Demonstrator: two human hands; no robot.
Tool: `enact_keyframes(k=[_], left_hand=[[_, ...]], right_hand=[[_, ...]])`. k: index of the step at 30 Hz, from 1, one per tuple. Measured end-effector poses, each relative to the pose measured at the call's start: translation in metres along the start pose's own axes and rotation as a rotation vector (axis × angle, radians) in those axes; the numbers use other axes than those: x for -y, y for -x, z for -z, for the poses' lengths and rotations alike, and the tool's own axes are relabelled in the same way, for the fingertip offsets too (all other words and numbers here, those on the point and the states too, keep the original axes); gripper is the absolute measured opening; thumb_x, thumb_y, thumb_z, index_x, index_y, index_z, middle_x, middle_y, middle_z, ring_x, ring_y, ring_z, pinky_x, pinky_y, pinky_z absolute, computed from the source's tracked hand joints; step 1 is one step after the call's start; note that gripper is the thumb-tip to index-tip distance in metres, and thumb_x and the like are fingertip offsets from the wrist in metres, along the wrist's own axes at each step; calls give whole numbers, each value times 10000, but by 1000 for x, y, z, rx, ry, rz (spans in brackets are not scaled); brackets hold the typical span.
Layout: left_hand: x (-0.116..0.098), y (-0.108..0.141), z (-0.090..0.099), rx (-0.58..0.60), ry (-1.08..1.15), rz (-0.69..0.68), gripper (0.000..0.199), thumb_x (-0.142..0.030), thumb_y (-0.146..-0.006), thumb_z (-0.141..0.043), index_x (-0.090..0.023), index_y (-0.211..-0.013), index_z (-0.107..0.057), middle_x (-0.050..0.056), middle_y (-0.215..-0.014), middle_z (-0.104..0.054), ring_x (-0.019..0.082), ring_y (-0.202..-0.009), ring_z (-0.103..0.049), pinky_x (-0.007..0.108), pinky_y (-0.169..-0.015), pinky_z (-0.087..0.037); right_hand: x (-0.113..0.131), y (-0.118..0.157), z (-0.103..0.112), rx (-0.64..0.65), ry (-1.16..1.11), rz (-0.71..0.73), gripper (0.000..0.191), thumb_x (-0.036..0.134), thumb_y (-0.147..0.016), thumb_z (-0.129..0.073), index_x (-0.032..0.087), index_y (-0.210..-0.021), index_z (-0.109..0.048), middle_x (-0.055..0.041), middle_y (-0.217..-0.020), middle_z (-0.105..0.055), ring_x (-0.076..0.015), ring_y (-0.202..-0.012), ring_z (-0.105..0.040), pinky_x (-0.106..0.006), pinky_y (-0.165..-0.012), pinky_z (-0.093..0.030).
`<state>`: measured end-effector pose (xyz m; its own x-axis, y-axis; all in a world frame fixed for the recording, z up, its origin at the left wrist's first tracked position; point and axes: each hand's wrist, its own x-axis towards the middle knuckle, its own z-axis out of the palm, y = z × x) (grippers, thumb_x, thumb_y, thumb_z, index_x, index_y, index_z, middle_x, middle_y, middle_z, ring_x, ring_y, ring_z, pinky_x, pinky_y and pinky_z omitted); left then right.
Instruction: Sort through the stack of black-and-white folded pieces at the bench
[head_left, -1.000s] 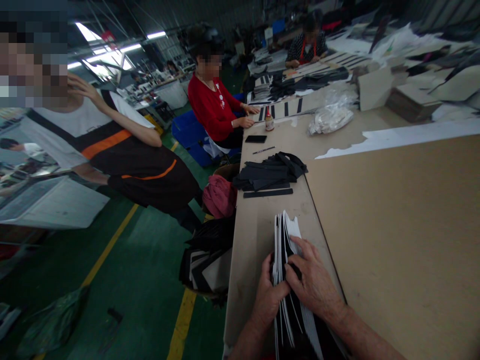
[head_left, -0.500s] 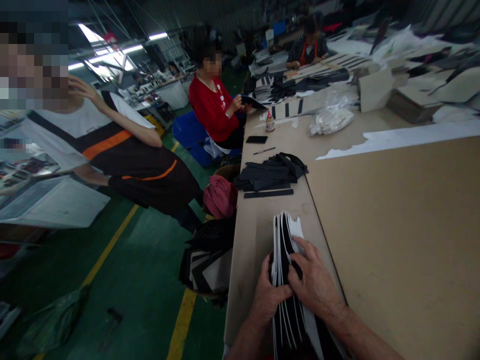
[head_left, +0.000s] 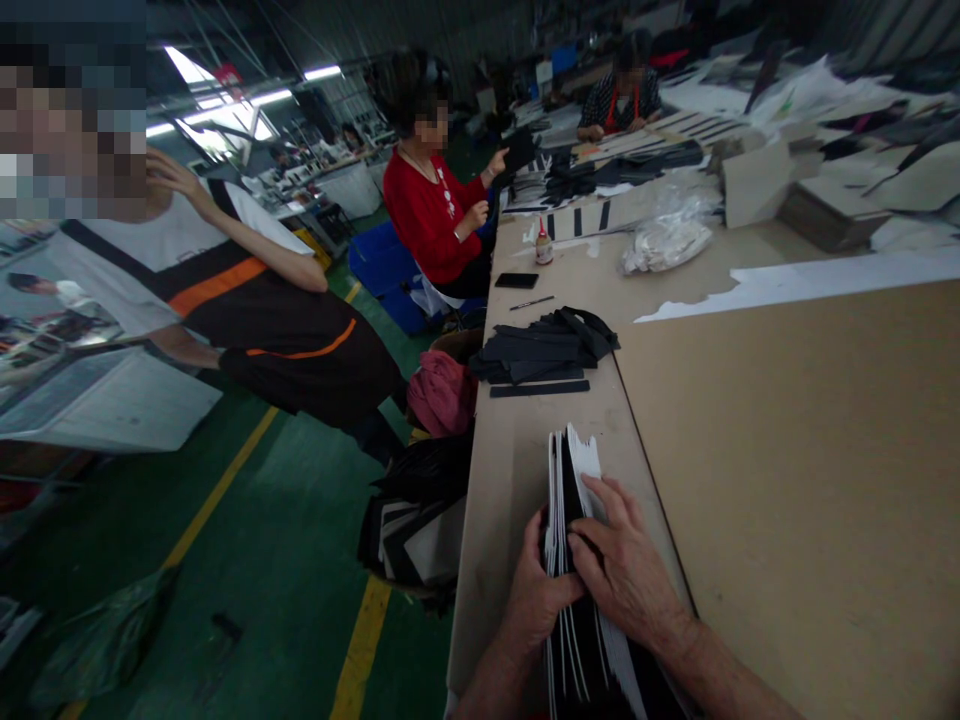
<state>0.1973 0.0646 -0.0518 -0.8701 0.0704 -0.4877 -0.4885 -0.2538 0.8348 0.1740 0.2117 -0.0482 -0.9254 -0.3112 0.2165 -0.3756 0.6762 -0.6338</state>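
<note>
A stack of thin black-and-white sheets (head_left: 581, 650) stands on edge at the near side of the table, its layers partly fanned. My left hand (head_left: 534, 590) grips its left side, the thumb lying across the top edges. On the right side my right hand (head_left: 619, 550) holds the stack, with fingertips among the upper edges. Exactly what material the sheets are I cannot tell. Beyond the stack lies a pile of black strips (head_left: 544, 345), with one strip (head_left: 538, 388) apart in front of it.
The table (head_left: 795, 450) carries a phone (head_left: 517, 281), a pen (head_left: 532, 303), a small red-capped bottle (head_left: 544, 247) and a plastic bag (head_left: 667, 240). Filled boxes (head_left: 420, 545) stand on the floor at left. A co-worker in red (head_left: 431, 215) sits beyond; another person (head_left: 247, 300) stands left.
My right fingers have shifted slightly left over the sheet edges, and the dark gap in the stack has changed shape. The seated co-worker in red has raised a black piece.
</note>
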Motion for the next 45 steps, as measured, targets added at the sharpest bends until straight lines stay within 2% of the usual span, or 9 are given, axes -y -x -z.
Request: enact_keyframes(k=[4, 17, 24, 27, 31, 35, 38, 41, 45], left_hand=[[3, -1, 0, -16, -76, -4, 924, -134, -588, -809, -213, -1407, -388, 98, -1357, -632, 301, -1242, -596, 395, -1088, -440], [0, 1, 3, -30, -68, -4, 911, -116, -559, -793, -207, -1384, -417, 85, -1319, -649, 289, -1213, -608, 396, -1078, -452], [4, 1, 6, 19, 55, -1, 965, -128, -528, -855, -221, -1386, -422, 97, -1333, -653, 312, -1211, -619, 405, -1049, -487], [5, 2, 8, 30, 76, -11, 996, -141, -505, -885, -225, -1386, -427, 95, -1350, -642, 308, -1231, -607, 399, -1071, -473], [2, 4, 8, 43, 118, -13, 982, -177, -519, -894, -228, -1380, -425, 91, -1329, -649, 301, -1228, -605, 390, -1053, -481], [0, 6, 8, 54, 142, 25, 975, -171, -546, -861, -240, -1400, -395, 82, -1309, -662, 311, -1200, -621, 403, -1011, -501], [1, 9, 8, 70, 137, 49, 898, -127, -614, -771, -255, -1419, -394, 61, -1337, -650, 304, -1238, -601, 402, -1039, -481], [3, 13, 6, 57, 158, 57, 823, -116, -656, -709, -251, -1413, -415, 60, -1362, -638, 305, -1257, -593, 400, -1051, -471], [2, 18, 5, 21, 202, 94, 819, -134, -658, -701, -244, -1414, -405, 72, -1288, -684, 315, -1187, -640, 418, -1008, -496]], right_hand=[[2, -2, -1, -2, 21, -42, 290, 339, -988, -522, 183, -797, -675, -89, -1478, -338, -368, -1424, -187, -611, -1172, -322], [4, -1, -2, 6, 10, -20, 296, 306, -999, -495, 183, -801, -678, -107, -1456, -366, -373, -1413, -197, -610, -1163, -315], [0, 0, -4, 18, 27, 4, 250, 237, -966, -476, 173, -791, -643, -117, -1452, -358, -383, -1412, -207, -627, -1168, -297], [-1, 1, -7, -30, 28, 13, 171, 210, -922, -505, 170, -979, -662, -126, -1437, -381, -382, -1402, -230, -640, -1165, -305], [-3, 4, -11, -65, -8, -9, 458, 144, -887, -481, 168, -1341, -535, -150, -1468, -333, -353, -1368, -300, -623, -1101, -412], [-3, 5, -9, -37, -13, 24, 348, 92, -863, -460, 210, -1106, -679, -96, -1532, -237, -376, -1412, -216, -641, -1103, -394], [1, 1, -3, 19, 15, 35, 237, 117, -896, -462, 182, -919, -689, -110, -1496, -287, -371, -1420, -199, -657, -1154, -313], [6, -3, 1, 68, 30, 46, 234, 177, -948, -460, 180, -845, -671, -121, -1446, -357, -340, -1401, -263, -643, -1198, -242], [8, -3, 1, 58, 20, 3, 251, 265, -979, -488, 200, -851, -693, -99, -1438, -371, -354, -1406, -242, -634, -1189, -272]])
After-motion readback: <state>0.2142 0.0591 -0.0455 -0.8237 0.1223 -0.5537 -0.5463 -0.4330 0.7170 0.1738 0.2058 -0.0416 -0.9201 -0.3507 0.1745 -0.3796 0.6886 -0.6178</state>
